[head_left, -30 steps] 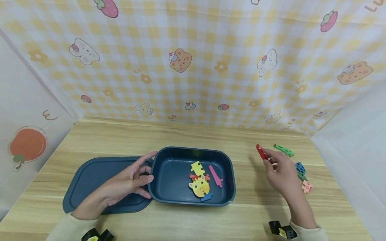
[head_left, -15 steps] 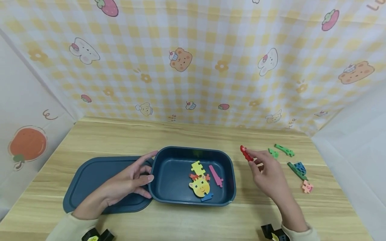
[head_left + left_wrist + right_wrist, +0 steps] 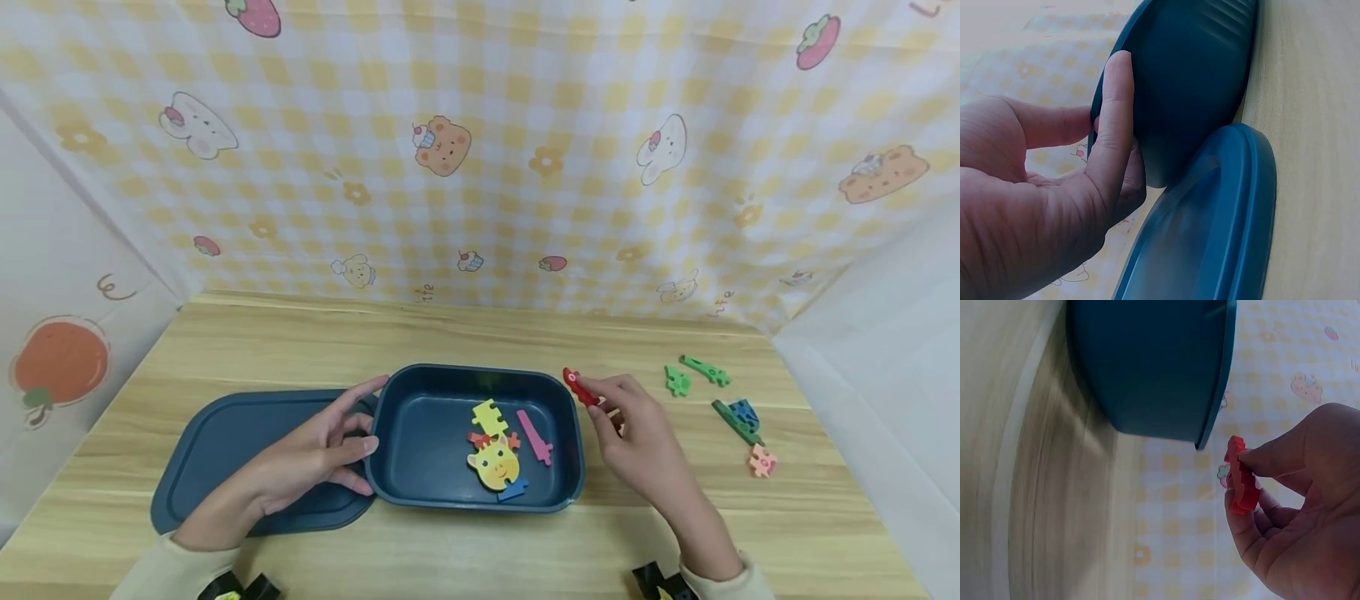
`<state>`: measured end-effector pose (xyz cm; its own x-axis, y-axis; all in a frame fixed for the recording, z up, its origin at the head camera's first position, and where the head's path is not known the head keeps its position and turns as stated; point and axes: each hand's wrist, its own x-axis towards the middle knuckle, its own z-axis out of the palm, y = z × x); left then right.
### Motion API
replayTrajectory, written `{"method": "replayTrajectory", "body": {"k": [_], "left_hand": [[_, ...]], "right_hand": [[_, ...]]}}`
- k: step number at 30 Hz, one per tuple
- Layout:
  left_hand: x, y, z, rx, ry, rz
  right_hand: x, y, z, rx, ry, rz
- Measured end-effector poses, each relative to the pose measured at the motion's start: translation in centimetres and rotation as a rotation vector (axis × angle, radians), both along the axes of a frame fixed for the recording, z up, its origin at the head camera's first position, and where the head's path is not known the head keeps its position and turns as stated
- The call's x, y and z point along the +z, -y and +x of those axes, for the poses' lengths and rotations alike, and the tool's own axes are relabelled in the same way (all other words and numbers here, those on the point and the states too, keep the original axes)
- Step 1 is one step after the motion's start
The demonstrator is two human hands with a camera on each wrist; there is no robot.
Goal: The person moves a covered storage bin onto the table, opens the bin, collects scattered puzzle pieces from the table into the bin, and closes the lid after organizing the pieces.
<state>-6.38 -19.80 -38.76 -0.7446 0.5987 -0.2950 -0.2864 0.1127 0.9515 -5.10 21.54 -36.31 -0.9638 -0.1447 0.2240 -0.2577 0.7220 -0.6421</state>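
A dark blue plastic box (image 3: pixel 420 502) stands on the table with several puzzle pieces inside. They include a yellow giraffe-face piece (image 3: pixel 495 465), a pale yellow piece (image 3: pixel 489 417), a pink piece (image 3: pixel 534 437) and a blue piece (image 3: pixel 512 490). My left hand (image 3: pixel 322 454) grips the box's left rim, its thumb at the rim and fingers against the outer wall (image 3: pixel 1179 87). Between thumb and fingers, my right hand (image 3: pixel 637 433) pinches a red puzzle piece (image 3: pixel 579 387) beside the box's upper right corner. In the right wrist view the red piece (image 3: pixel 1241 478) is apart from the box.
A dark blue lid (image 3: pixel 247 433) lies left of the box, partly under my left forearm. Loose puzzle pieces lie at the right: light green (image 3: pixel 677 381), long green (image 3: pixel 707 371), dark green (image 3: pixel 737 422), blue (image 3: pixel 745 412) and pink (image 3: pixel 762 461). A checked cloth (image 3: pixel 495 208) hangs behind.
My right hand has carried the red puzzle piece leftward from near the loose pieces to the box's right edge. The left hand has stayed on the box.
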Motion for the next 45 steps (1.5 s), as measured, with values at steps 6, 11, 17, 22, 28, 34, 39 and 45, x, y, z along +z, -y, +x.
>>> {"method": "replayTrajectory", "body": {"k": [6, 11, 17, 22, 28, 34, 39, 45], "left_hand": [[0.0, 0.1, 0.1, 0.001, 0.004, 0.007], [-0.1, 0.1, 0.0, -0.002, -0.007, 0.009], [-0.1, 0.1, -0.1, -0.003, -0.004, 0.011], [-0.1, -0.1, -0.1, 0.0, -0.003, 0.008], [0.0, -0.1, 0.0, 0.002, 0.002, 0.011], [0.1, 0.0, 0.0, 0.001, -0.001, 0.007], [0.0, 0.0, 0.0, 0.003, -0.001, 0.002], [-0.1, 0.1, 0.0, 0.004, 0.002, 0.006]], "right_hand": [[-0.1, 1.2, 0.3, 0.044, 0.024, -0.031], [-0.3, 2.2, 0.5, 0.076, 0.042, -0.034], [-0.5, 3.0, 0.7, 0.117, 0.044, -0.035], [-0.7, 3.6, 0.8, 0.152, 0.057, -0.027], [-1.0, 4.1, 0.9, 0.156, 0.08, -0.037], [-1.3, 4.8, 1.0, 0.196, 0.06, -0.052], [-1.6, 5.3, 0.9, 0.2, 0.04, -0.045], [-1.8, 5.4, 0.9, 0.204, 0.035, -0.059]]}}
